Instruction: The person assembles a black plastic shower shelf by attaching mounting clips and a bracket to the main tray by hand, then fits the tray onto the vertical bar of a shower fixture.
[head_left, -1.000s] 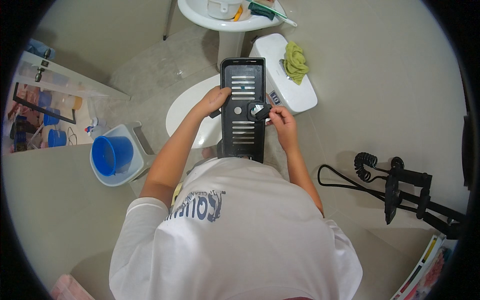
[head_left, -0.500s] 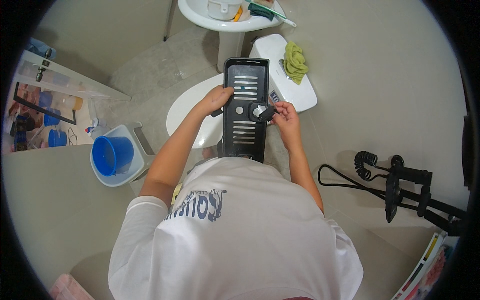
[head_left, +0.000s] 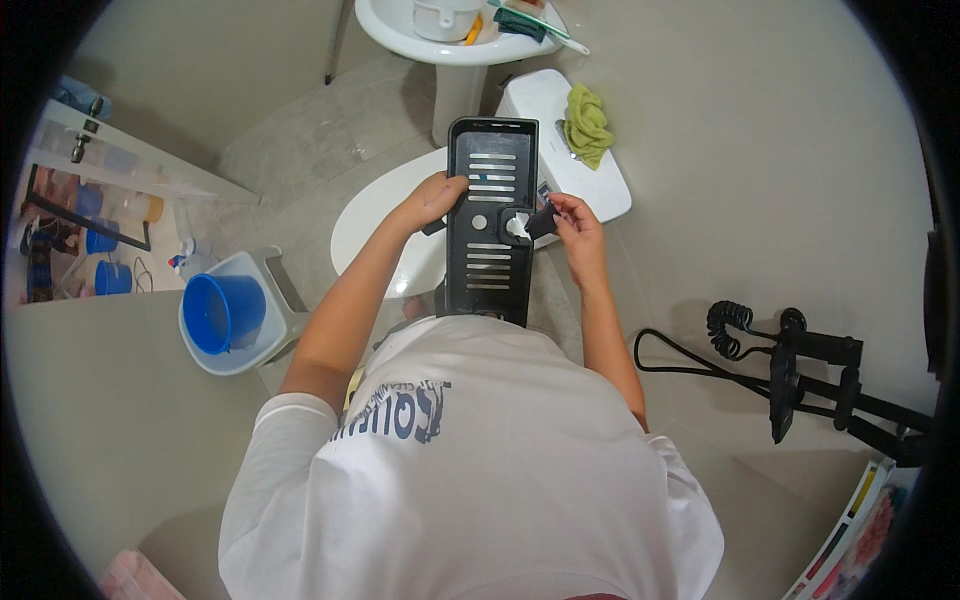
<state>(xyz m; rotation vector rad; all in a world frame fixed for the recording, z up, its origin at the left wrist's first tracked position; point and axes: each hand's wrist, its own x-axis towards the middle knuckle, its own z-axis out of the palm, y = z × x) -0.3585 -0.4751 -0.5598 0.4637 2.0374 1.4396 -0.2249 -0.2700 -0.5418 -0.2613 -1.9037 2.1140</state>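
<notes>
A long black slotted shelf, like a bathroom rack tray, is held lengthwise in front of my body. My left hand grips its left edge, with the thumb over the rim. Against the right side, near the middle, a small black flap-like piece is pinched by the fingers of my right hand. Next to that piece a pale, shiny patch shows on the shelf. Its exact kind I cannot make out. Several light slots run across both halves of the shelf.
Beyond the shelf are a toilet and its tank with a green cloth. A white basin stands farther off. To the left, a blue bucket sits on a white stool. Black wall-mounted arms stick out at right.
My right hand has shifted slightly right and up, and the black piece has swung outward, uncovering more of the pale patch. My left hand and the shelf have stayed in place.
</notes>
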